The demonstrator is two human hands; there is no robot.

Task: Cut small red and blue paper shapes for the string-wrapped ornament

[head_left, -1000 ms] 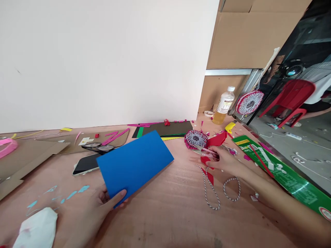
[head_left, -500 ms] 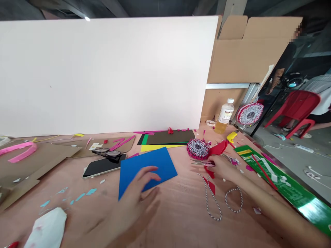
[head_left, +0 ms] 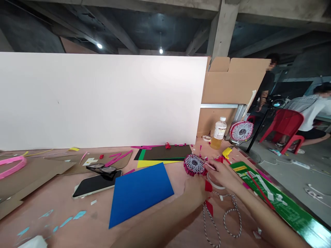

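A round red, white and black woven disc [head_left: 194, 164] lies on the table. My left hand [head_left: 196, 187] is at its lower edge; the fingers are hidden behind the back of the hand. Just right of the disc, my right hand [head_left: 219, 174] is closed on scissors [head_left: 210, 166], of which a pink handle shows; the blades cannot be made out. Red scraps [head_left: 208, 186] and a white curved band [head_left: 217, 185] lie below the hands. Nearer me is a black-and-white cord [head_left: 232, 215] in loops. A blue sheet [head_left: 141, 194] lies left of my left hand.
Behind the table stands a white board [head_left: 103, 103]. A bottle of yellow liquid [head_left: 218, 133], a yellow cutter [head_left: 227, 153] and a green board [head_left: 274, 196] are on the right. Glasses [head_left: 100, 168] rest on a phone [head_left: 97, 184] at left. People are in the background.
My left hand has moved right, from over the blue sheet to the woven disc. My right hand stays beside the disc, with the scissor blades no longer visible. The view has tilted up.
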